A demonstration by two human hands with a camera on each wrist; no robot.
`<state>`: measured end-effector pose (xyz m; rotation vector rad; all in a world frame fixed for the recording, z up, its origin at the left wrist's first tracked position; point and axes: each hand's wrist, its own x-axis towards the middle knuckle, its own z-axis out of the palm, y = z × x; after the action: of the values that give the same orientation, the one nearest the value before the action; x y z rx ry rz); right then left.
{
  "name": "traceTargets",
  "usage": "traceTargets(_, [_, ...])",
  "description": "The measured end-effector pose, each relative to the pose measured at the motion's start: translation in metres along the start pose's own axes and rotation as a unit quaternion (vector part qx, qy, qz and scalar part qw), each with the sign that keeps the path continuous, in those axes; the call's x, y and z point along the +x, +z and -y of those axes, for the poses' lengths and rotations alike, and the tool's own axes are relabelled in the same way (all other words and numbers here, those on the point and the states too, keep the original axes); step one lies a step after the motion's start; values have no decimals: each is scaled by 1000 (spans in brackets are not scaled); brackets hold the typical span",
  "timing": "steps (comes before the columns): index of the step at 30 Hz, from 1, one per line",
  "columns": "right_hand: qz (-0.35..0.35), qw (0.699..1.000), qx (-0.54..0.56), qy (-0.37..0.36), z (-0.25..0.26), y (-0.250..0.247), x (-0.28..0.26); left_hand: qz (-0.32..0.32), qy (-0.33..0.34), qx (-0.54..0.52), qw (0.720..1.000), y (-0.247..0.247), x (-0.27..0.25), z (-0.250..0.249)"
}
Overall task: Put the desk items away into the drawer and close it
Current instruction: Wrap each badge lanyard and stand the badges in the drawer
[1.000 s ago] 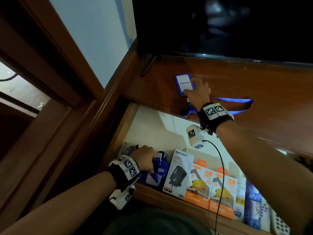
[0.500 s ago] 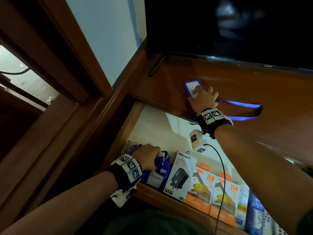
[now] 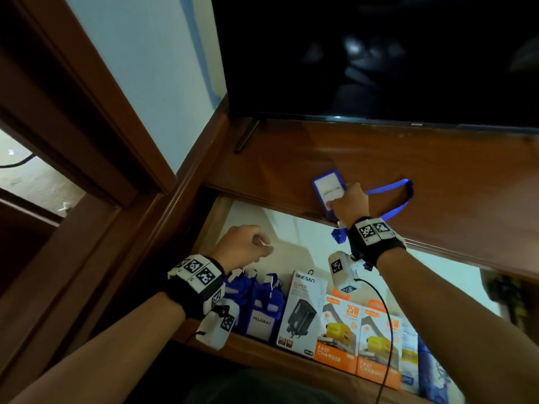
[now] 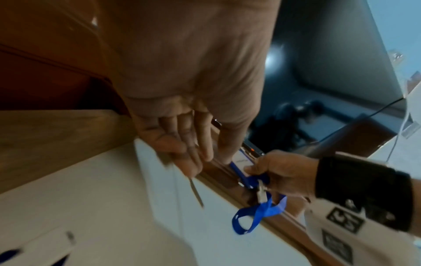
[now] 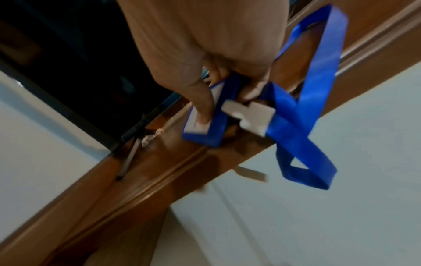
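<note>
Wooden desk [image 3: 437, 176] runs under a dark screen [image 3: 379, 53], and nearest the person the open drawer [image 3: 291, 234] holds charger boxes [image 3: 335, 333] and blue pouches [image 3: 262, 310] along its front edge, with the left hand [image 3: 243, 247] above them, fingers loosely curled on nothing. Farther back, at the desk's front edge, the right hand [image 3: 348, 204] pinches the badge [image 3: 328, 191], a blue holder with a white card. Its lanyard [image 3: 402, 199] trails across the desk and loops over the edge, so it could likely snag there or get trapped when the drawer closes.
</note>
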<state>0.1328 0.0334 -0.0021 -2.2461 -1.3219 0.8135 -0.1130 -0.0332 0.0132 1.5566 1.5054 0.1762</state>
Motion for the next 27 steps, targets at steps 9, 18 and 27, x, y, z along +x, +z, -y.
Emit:
traceTargets(9, [125,966,-22,-226,1,-32,-90,-56,218,84,971,-1,2,-57])
traceTargets(18, [174,965,86,-178,-17,-37,-122,95,169,178,965,5,-5,-73])
traceTargets(27, [117,925,351,-86,-11,-34,-131,-19,53,-175,983,-2,-11,-60])
